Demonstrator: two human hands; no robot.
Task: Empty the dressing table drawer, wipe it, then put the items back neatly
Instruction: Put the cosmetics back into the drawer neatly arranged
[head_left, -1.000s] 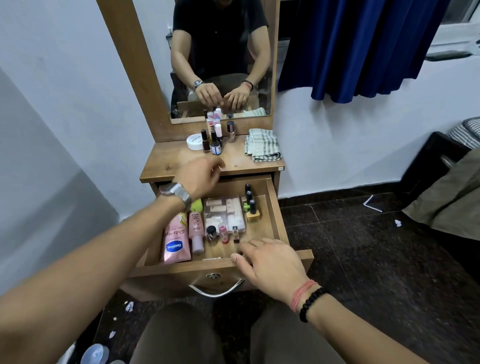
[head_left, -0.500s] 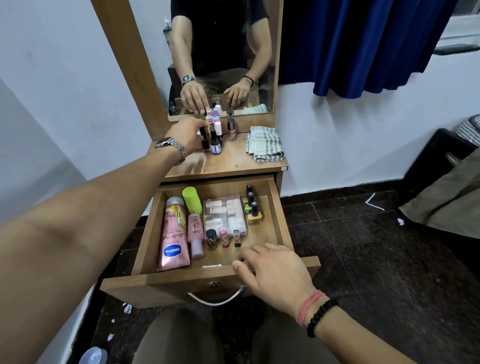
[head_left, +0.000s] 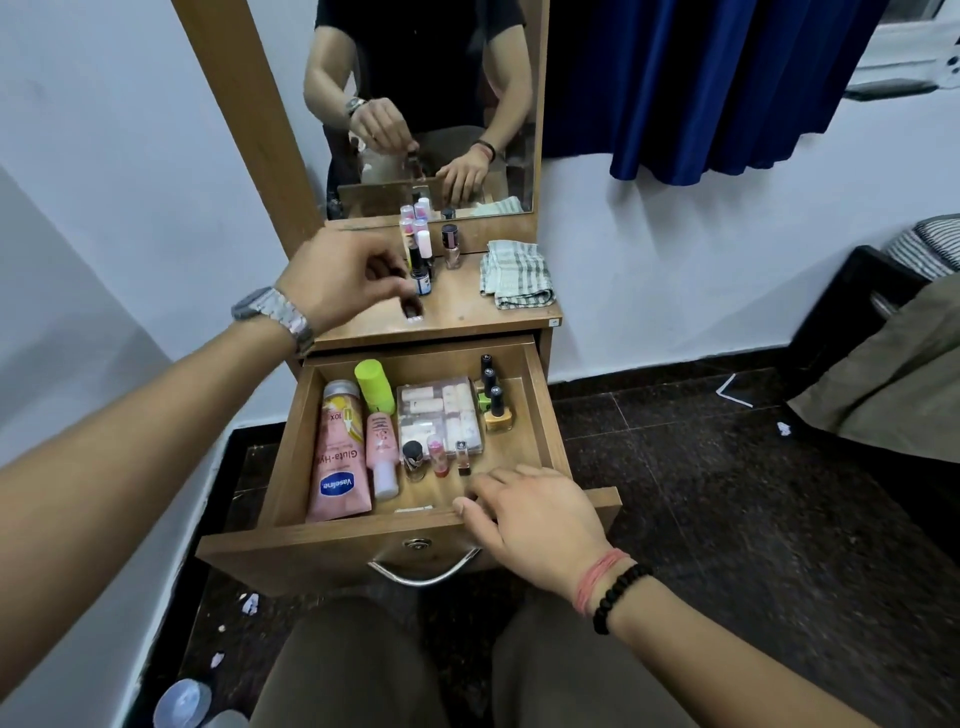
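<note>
Below the dressing table top (head_left: 467, 312), the drawer (head_left: 415, 535) stands pulled fully out and holds most of its items. Along its left wall lies a pink tube (head_left: 337, 457) printed "Vaseline" on a blue oval, with "Gluta-Hy" readable above it. Just beside it lie a lime-green capped bottle (head_left: 375, 387) and a smaller pink bottle with a white cap (head_left: 382, 452). A clear plastic case (head_left: 440, 413) of pale pieces sits in the middle, with three small vials (head_left: 439, 457) standing in front of it. Dark-capped nail polish bottles (head_left: 496, 400) line up near the right wall.

The right hand (head_left: 530, 525) rests on the drawer's front edge above the metal handle (head_left: 423, 569), fingers loosely spread and gripping nothing; it sits where it did half a second ago.

The left hand (head_left: 337, 280) has come back from the cluster of small bottles (head_left: 422, 254) by the mirror (head_left: 431, 104) and now hangs over the table top, nearer the drawer, pinching a small dark bottle (head_left: 413, 306) between thumb and fingers. The bottle is blurred and its label cannot be read. A second ago this hand was low, over the drawer's back edge.

On the table top to the right lies a folded checked cloth (head_left: 517, 275), unmoved. A blue curtain (head_left: 701, 83) hangs on the wall beyond.
</note>
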